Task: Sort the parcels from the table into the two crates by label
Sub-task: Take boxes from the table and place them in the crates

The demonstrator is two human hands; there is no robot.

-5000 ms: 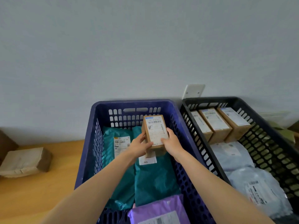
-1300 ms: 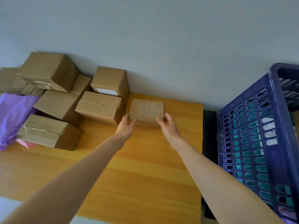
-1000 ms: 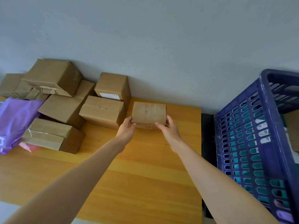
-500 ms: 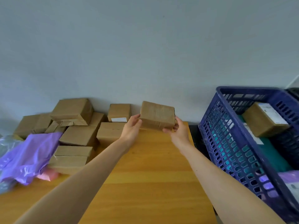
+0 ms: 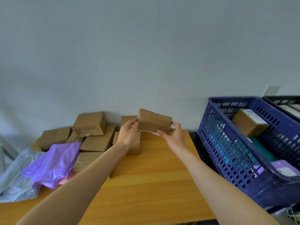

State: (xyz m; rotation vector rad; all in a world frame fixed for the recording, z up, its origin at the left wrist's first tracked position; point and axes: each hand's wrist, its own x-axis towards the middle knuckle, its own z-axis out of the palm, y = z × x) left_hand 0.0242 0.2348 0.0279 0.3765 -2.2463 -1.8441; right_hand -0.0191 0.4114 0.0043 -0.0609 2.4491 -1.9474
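We hold a small brown cardboard parcel bound in clear tape point(image 5: 154, 121) in the air above the far edge of the pale wooden table point(image 5: 154, 184), its right end tilted slightly down. The left hand point(image 5: 128, 132) grips the parcel's left end with curled fingers. The right hand point(image 5: 173, 137) clasps the right end, thumb along the lower front edge, where a pale strip shows. Behind and left of the parcel, a pile of plain brown cardboard boxes point(image 5: 90, 124) rests against the grey wall. A crumpled purple plastic mailer point(image 5: 52, 163) lies in front of the pile. To the right of the table stands the blue perforated plastic crate point(image 5: 235, 151), holding a labelled brown box point(image 5: 248, 122) and teal mailers point(image 5: 263, 151). The black plastic crate point(image 5: 282, 101) shows just beyond it.
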